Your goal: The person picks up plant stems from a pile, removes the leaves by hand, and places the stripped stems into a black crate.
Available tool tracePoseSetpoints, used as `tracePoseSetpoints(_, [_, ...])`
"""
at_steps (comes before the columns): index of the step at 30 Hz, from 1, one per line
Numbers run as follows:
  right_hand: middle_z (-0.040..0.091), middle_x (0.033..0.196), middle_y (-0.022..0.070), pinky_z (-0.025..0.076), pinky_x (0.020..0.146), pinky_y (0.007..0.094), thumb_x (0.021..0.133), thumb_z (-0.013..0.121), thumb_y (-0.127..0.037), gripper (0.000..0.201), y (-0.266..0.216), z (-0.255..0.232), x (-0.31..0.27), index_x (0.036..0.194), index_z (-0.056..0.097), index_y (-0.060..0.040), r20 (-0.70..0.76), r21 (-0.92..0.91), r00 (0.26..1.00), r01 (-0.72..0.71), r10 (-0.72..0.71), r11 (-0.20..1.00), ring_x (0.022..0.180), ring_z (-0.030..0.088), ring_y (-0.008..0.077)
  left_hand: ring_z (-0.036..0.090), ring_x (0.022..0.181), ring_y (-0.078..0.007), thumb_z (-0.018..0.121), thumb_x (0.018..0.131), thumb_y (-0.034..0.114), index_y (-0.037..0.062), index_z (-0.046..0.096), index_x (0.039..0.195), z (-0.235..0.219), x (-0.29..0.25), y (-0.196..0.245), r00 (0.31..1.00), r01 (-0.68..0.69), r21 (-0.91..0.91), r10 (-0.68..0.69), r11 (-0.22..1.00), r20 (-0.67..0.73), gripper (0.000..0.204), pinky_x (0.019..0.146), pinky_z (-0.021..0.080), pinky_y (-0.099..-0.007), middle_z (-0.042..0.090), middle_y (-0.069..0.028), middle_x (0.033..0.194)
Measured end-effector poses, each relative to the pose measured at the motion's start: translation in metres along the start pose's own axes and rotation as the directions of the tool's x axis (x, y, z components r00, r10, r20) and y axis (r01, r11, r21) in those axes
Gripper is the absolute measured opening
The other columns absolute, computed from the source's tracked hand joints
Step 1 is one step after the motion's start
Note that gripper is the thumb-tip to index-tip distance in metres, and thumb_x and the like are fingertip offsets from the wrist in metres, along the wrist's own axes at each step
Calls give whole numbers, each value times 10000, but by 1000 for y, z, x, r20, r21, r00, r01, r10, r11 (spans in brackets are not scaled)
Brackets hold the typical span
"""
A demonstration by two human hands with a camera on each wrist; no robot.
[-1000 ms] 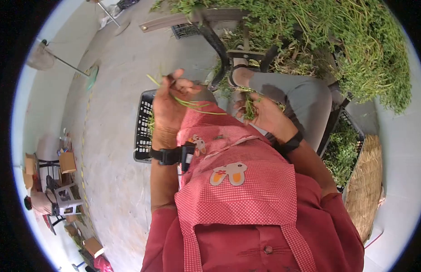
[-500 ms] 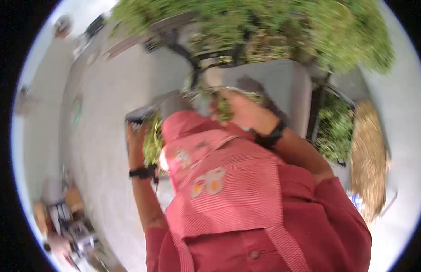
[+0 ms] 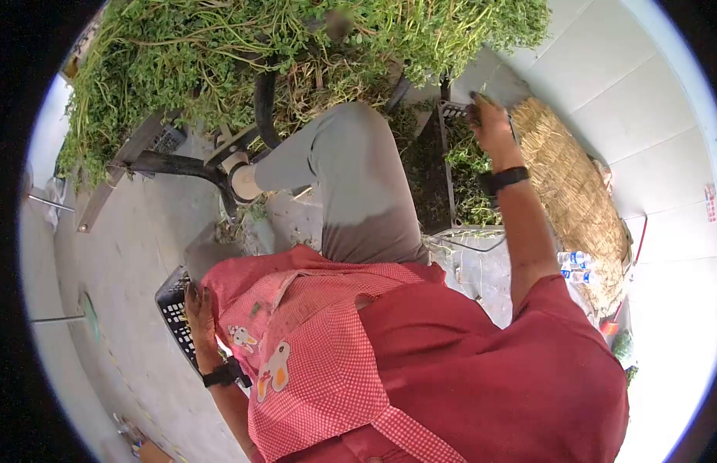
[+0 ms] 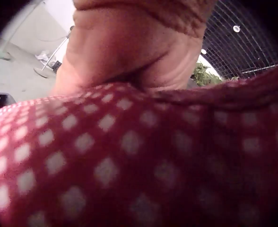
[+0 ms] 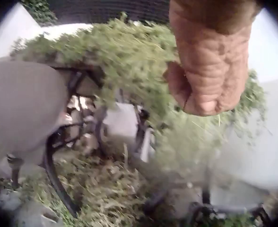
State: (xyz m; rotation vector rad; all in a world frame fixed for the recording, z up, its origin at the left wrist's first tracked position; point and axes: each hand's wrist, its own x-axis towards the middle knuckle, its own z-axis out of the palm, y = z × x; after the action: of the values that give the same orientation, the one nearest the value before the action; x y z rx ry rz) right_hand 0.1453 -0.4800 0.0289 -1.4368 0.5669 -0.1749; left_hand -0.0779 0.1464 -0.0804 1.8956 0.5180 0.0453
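Observation:
My left hand (image 3: 200,318) hangs beside the black slotted basket (image 3: 175,320), fingers loosely extended, with no stems showing in it. In the left wrist view its wrist and palm base (image 4: 134,47) lie close over the red checked apron (image 4: 106,156), and its fingers are hidden. My right hand (image 3: 493,127) is raised at the far end of the crate (image 3: 451,174), which has leafy green stems (image 3: 470,189) inside. Its dark-stained fingers are loosely bent, with no sprig visible between them. The right wrist view shows that hand (image 5: 210,66) from the wrist side, the fingers partly hidden.
A heap of leafy stems (image 3: 219,62) covers the table, overhanging its edge. Black curved legs (image 3: 266,108) stand below, with plant scraps around. A straw bundle (image 3: 571,193) lies right of the crate, near water bottles (image 3: 576,266). My bent knee (image 3: 358,147) is between table and crate.
The head view has swung right. My right hand moved from before the apron to the crate, and its greens no longer show. My left hand went down to the basket; its thin stems are gone from view.

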Motion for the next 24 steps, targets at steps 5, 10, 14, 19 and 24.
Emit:
tracePoseSetpoints(5, [489, 1273, 158, 424, 924, 382, 733, 730, -300, 847, 80, -112, 91, 1383, 245, -57, 76, -488, 976, 215, -204, 846, 1198, 437, 293, 470, 1160, -258, 583, 846, 177, -33, 373, 1295, 0, -2, 5, 994, -111, 197, 112, 974, 10, 539, 952, 389, -354, 467, -161, 1283])
tracePoseSetpoints(10, [549, 1152, 155, 509, 692, 341, 826, 619, -290, 670, 71, -3, 41, 1340, 307, 6, 131, -760, 980, 197, -151, 619, 855, 594, 214, 498, 1102, -323, 588, 830, 338, -19, 405, 1278, -2, 6, -19, 999, -37, 122, 39, 992, -14, 601, 935, 387, -379, 509, -194, 1202])
tracePoseSetpoints(14, [642, 862, 121, 490, 585, 315, 816, 612, -224, 441, 50, 81, -5, 1176, 519, 15, 378, -187, 664, 737, -645, 650, 676, 603, 175, 485, 1121, -318, 599, 816, 358, -18, 375, 1307, 10, -10, 36, 998, -32, 532, 60, 846, -36, 657, 959, 370, -369, 499, -204, 1211])
tracePoseSetpoints(19, [610, 678, 88, 459, 527, 295, 833, 595, -176, 241, -53, 176, -79, 984, 639, 6, 498, -181, 517, 847, -696, 500, 599, 578, 110, 444, 1165, -353, 585, 814, 314, -12, 379, 1295, 7, 2, -3, 998, -68, 214, 65, 975, 22, 617, 973, 354, -396, 469, -240, 1230])
tracePoseSetpoints(24, [618, 677, 95, 448, 502, 303, 826, 606, -188, 225, -107, 248, -92, 959, 655, -13, 561, 32, 429, 843, -708, 537, 508, 550, 113, 440, 1148, -397, 577, 829, 260, 16, 363, 1312, 9, 8, -39, 997, -60, 249, 68, 967, -21, 582, 975, 364, -405, 433, -276, 1247])
